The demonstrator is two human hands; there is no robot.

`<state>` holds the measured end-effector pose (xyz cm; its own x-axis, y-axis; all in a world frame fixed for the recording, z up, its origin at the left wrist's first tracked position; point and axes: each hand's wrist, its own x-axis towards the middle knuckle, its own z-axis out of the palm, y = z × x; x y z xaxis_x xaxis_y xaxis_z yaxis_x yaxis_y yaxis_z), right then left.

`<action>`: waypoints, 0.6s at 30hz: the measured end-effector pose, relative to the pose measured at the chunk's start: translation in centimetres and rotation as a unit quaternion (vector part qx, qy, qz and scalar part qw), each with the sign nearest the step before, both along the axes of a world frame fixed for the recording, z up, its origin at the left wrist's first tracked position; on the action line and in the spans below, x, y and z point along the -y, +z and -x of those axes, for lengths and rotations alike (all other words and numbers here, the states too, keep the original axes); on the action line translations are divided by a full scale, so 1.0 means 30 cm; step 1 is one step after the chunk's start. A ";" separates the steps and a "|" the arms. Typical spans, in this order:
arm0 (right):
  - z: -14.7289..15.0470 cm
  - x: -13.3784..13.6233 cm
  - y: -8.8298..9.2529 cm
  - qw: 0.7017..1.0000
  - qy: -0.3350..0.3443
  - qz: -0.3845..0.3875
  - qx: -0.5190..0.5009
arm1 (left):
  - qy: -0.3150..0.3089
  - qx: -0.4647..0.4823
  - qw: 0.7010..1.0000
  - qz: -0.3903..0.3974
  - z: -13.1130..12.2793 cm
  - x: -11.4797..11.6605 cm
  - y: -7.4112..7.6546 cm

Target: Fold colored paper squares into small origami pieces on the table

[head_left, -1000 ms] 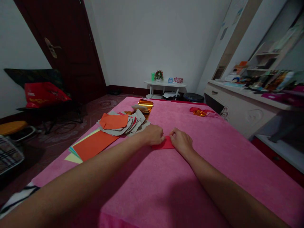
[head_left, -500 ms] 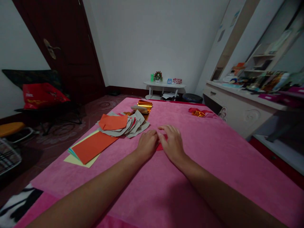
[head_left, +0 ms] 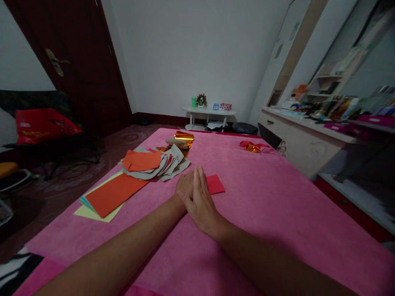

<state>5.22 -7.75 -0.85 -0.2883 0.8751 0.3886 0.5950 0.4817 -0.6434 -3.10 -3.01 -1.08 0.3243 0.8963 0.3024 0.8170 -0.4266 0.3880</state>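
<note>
A small red sheet of paper (head_left: 215,184) lies flat on the pink cloth, its left part hidden by my hands. My right hand (head_left: 200,201) stands on edge at the paper's left side, fingers stretched out together and thumb apart, with nothing seen in it. Close against it on the left is my left hand (head_left: 183,185); its fingers are mostly hidden behind the right one, so whether they press on the paper does not show.
Left of my hands lie a pile of grey-backed paper pieces (head_left: 166,164), a small orange piece (head_left: 142,160) and a stack of coloured sheets (head_left: 115,193). Gold foil (head_left: 184,137) sits behind them. Red and gold scraps (head_left: 253,147) lie at the far right of the pink cloth (head_left: 271,197).
My right hand has slid left off the red paper and turned on edge against my left hand. More of the paper now shows. The view has shifted slightly to the right.
</note>
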 end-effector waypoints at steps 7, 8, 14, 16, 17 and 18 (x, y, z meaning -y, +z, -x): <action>-0.028 0.003 -0.010 0.998 -0.020 0.064 0.017 | 0.009 -0.105 0.994 -0.003 0.005 0.021 0.040; -0.041 0.005 -0.006 0.996 -0.020 0.079 0.027 | 0.003 -0.111 0.994 -0.008 0.007 0.021 0.041; -0.181 -0.008 0.014 0.980 -0.020 0.131 0.146 | 0.006 -0.122 0.992 -0.037 0.010 0.023 0.038; -0.238 -0.028 0.002 0.977 -0.031 0.115 0.174 | 0.007 -0.107 0.993 -0.041 0.010 0.027 0.041; -0.263 -0.039 -0.008 0.978 -0.034 0.094 0.182 | 0.007 -0.099 0.994 -0.040 0.011 0.028 0.041; -0.285 -0.051 -0.018 0.979 -0.040 0.077 0.183 | 0.007 -0.090 0.995 -0.037 0.013 0.028 0.041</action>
